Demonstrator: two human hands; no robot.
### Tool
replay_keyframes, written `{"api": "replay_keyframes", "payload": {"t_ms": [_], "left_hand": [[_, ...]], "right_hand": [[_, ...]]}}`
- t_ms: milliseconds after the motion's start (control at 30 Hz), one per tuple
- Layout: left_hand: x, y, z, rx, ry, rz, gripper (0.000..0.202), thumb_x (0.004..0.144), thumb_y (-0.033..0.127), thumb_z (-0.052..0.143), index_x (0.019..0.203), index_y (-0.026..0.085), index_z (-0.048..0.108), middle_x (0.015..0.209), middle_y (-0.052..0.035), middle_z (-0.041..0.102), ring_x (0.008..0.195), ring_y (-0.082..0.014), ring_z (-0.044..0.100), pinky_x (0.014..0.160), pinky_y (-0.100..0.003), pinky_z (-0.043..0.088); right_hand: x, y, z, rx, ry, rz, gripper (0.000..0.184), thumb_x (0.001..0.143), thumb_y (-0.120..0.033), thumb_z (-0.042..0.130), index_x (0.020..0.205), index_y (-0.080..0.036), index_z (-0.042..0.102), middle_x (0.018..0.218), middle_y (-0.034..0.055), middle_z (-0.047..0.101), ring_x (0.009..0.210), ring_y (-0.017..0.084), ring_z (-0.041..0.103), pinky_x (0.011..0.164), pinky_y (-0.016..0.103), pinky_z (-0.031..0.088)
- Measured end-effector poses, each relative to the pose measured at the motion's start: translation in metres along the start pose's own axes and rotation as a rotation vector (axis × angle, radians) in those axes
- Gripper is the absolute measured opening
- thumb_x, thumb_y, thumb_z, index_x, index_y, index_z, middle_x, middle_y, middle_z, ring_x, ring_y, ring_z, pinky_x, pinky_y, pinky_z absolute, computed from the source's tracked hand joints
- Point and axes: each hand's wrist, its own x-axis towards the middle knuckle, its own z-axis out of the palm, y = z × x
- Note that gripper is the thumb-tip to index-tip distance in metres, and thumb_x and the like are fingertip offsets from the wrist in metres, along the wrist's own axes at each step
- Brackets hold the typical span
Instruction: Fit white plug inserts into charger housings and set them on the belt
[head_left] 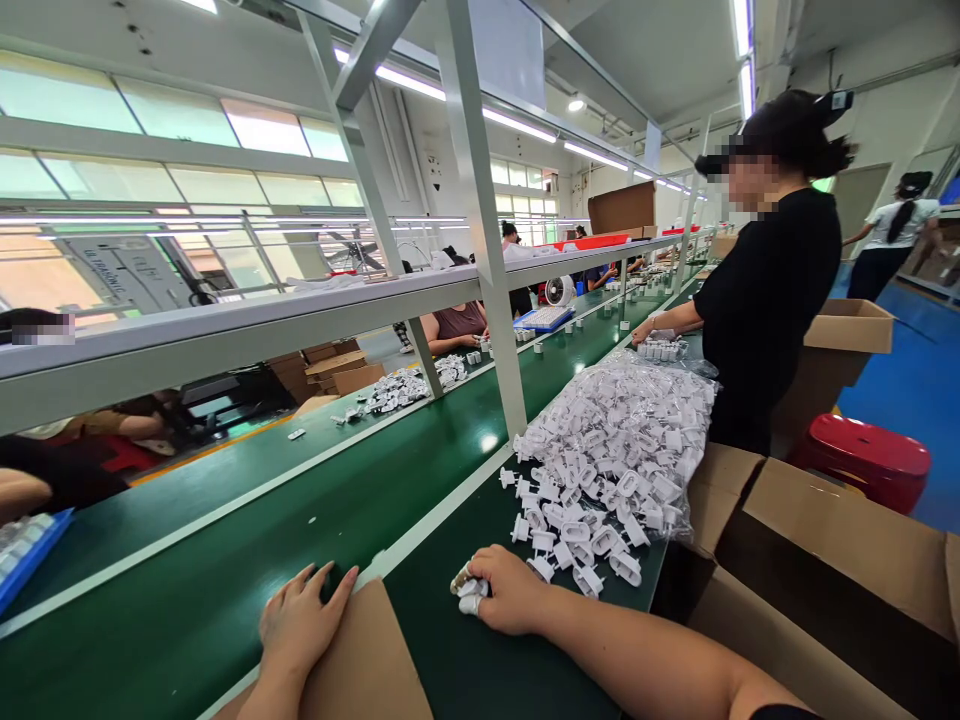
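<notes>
Nearest you, your left hand (300,615) is open, palm down, with fingers spread; it reaches over a piece of brown cardboard (386,655) to the edge of a green conveyor belt (247,560), beside its pale rail (439,510). Your right hand (510,592) is curled above the dark green table (450,665), thumb and fingers drawn together. White and tan patches show at those fingertips, but you cannot tell whether they are coverings or a held piece.

Just beyond your right hand lies a large heap of white plastic plugs (592,475). The nearest ones lie loose on the table; the rest sit in and under a clear plastic bag (701,385). To the right of the heap, below table height, is an open cardboard box (832,535), with a red stool (862,455) behind it.

Past the heap, a co-worker in a black top (780,260) stands side-on, one hand at a cluster of small white pieces (660,350). Across the belt at far left is the edge of a blue tray (34,560); farther along lies a pile of black-and-white parts (397,390). A metal frame (480,200) carries a long shelf (247,325) above the belt. Farther off are a small white fan (559,290), more seated people and tall windows (172,185).
</notes>
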Motion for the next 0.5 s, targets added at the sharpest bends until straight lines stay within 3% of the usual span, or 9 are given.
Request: {"api": "replay_keyframes", "payload": {"t_ms": [500], "left_hand": [[-0.0028, 0.0022, 0.0002, -0.032, 0.013, -0.013, 0.078, 0.090, 0.069, 0.036, 0.142, 0.019, 0.065, 0.158, -0.0121, 0.052, 0.149, -0.0358, 0.041, 0.125, -0.050, 0.030]], "right_hand": [[-0.0004, -0.0054, -0.0051, -0.003, -0.033, 0.003, 0.029, 0.080, -0.023, 0.073, 0.109, -0.021, 0.078, 0.104, 0.0065, 0.073, 0.100, 0.023, 0.064, 0.086, 0.031, 0.049]]}}
